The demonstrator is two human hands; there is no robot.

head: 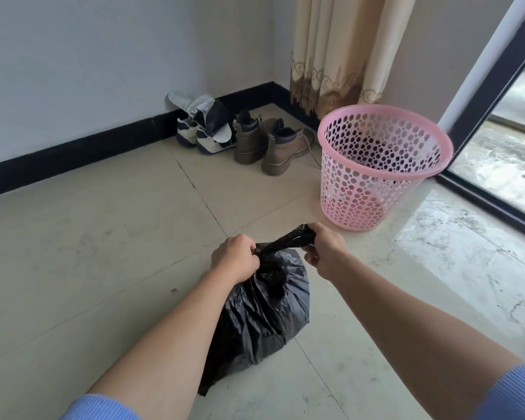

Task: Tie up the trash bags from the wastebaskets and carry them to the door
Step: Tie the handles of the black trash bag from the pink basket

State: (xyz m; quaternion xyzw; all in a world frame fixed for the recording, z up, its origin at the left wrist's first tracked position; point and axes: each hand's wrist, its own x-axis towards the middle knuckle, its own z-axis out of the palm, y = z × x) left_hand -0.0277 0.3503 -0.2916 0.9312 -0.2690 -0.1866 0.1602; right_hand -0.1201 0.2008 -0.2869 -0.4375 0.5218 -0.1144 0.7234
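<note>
Two blue sleeves, the left and the right, are cut off by the bottom edge, and bare forearms reach forward from them. Between the arms a black trash bag sits on the pale tiled floor. The left forearm hides its lower left side, and nothing of its contents shows. The left hand is clenched round the gathered neck right at the top of the bag, with its fingertips hidden on the far side. The right hand grips the end of the twisted neck, which is stretched taut between the two hands. Whether a knot has formed there cannot be told. Beyond the right hand, apart from the bag, a pink perforated wastebasket stands on the floor just beside a dark-framed glass door, which the right edge cuts off. The dark patch showing through the basket's holes is hard to make out. Left of the basket, a pair of brown boots and a pair of white and navy sneakers stand against the black baseboard. Loose grey and dark pieces that cannot be identified lie on the sneakers and partly cover them. A cream curtain hangs in the corner, its hem behind the basket.
</note>
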